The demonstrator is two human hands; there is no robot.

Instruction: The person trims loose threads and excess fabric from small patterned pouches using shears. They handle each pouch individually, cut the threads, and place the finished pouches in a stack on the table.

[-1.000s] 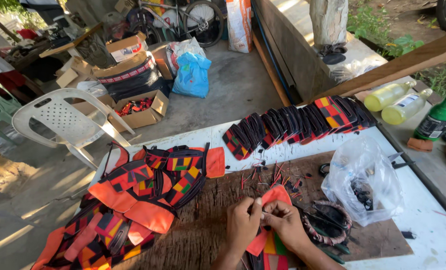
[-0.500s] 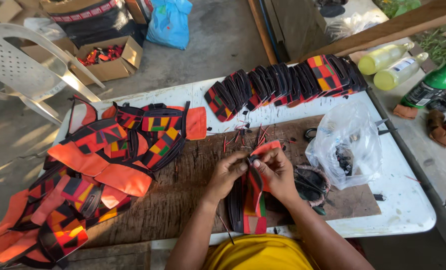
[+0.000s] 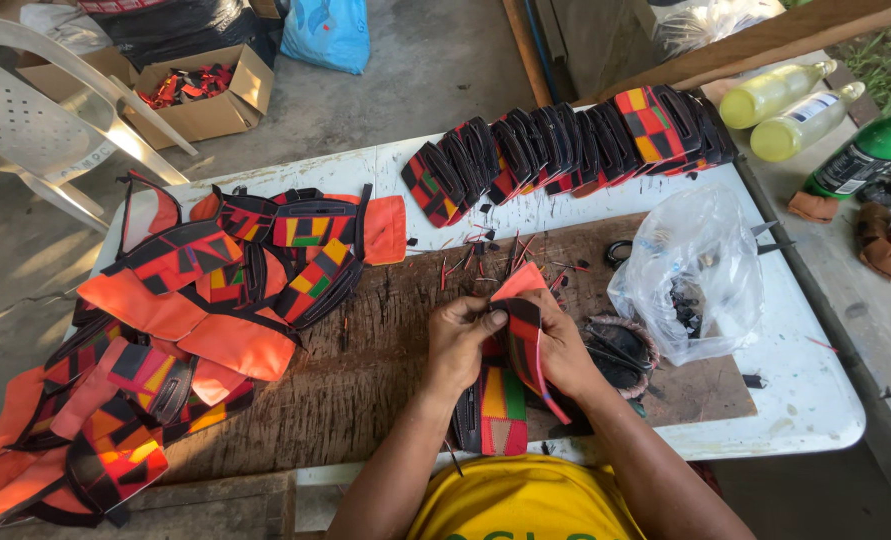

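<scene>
Both hands are mid-way through working a patchwork fabric piece over the wooden board, near the table's front edge. The left hand pinches its upper edge between thumb and fingers; the right hand is closed around its other side, propping it up. The next move likely calls for a steady pinch along the black trim. The piece shows orange, red, yellow and green panels, folded upright.

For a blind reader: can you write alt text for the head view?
Both hands, left hand and right hand, grip a red-and-black patchwork pouch over a wooden board. A heap of orange patchwork pieces lies left, a row of pouches behind, a plastic bag right.
</scene>
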